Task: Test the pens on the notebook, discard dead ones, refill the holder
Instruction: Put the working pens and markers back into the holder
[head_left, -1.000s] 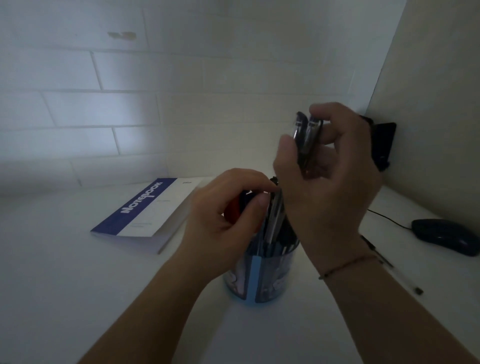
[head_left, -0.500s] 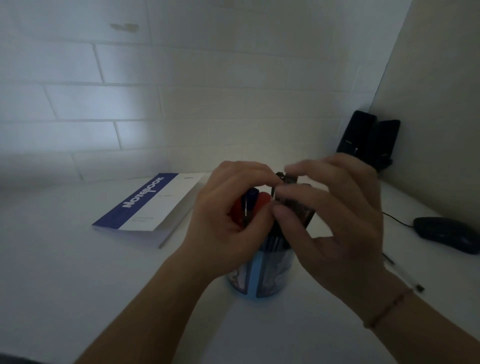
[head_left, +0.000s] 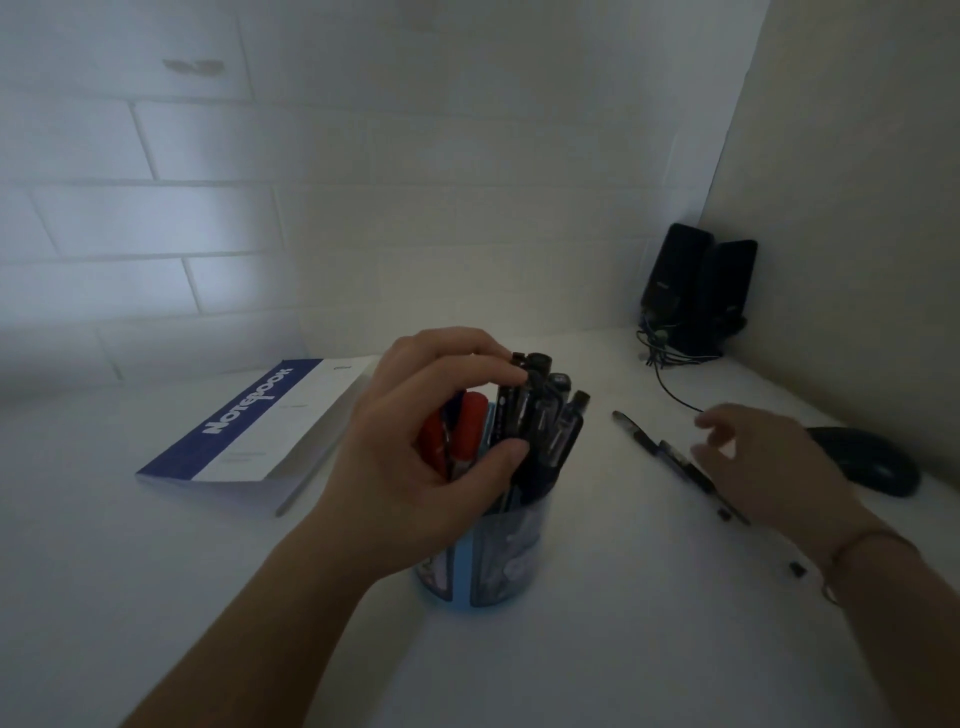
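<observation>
A blue pen holder stands mid-desk, packed with several black pens and red-capped ones. My left hand curls over the holder's left side, thumb and fingers around the black pens. My right hand hovers to the right with loose, spread fingers, just over loose pens lying on the desk; it holds nothing. A closed blue-and-white notebook lies at the left.
A black mouse sits at the right edge, its cable running back to two black speakers in the corner. A small dark pen piece lies near my right wrist. Walls close the desk at the back and right.
My right hand dropped its pens into the holder, let go and swung right toward the loose pens on the desk. My left hand stayed on the pens in the holder.
</observation>
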